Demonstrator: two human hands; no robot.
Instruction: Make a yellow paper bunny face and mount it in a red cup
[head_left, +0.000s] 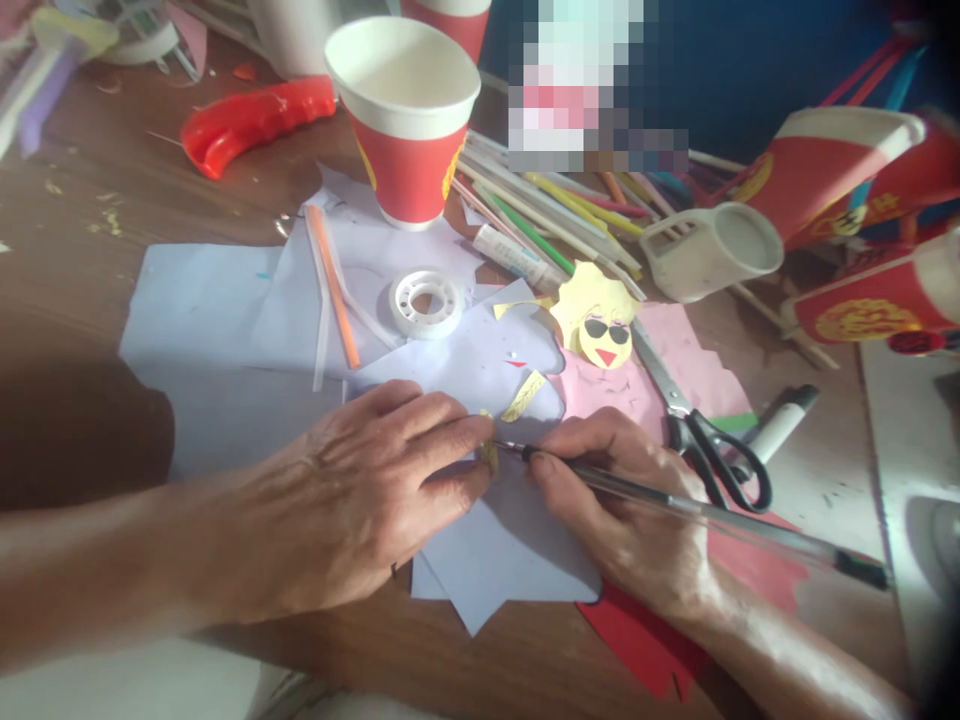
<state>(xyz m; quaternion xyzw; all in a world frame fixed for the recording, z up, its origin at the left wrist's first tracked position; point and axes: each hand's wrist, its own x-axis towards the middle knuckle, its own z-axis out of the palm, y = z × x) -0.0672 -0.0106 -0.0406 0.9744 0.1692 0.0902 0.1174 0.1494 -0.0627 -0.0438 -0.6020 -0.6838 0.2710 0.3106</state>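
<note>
My left hand (367, 490) lies on pale lilac paper (225, 340), its fingertips pinching down a small yellow paper scrap (490, 455). My right hand (622, 500) grips a clear ballpoint pen (675, 503), whose tip touches that yellow scrap. Another yellow strip (523, 397) lies just above on the paper. A yellow paper face with black sunglasses and a red mouth (598, 320) rests further back on pink paper (675, 370).
Black-handled scissors (697, 430) and a marker (780, 420) lie right of my right hand. A tape roll (426, 302), a red and white paper cup (405, 120), a glue stick (514, 255), several straws (570, 205), tipped cups (825, 170) and a red handle (255, 120) crowd the wooden table (75, 270). Red paper (645, 640) lies near the front.
</note>
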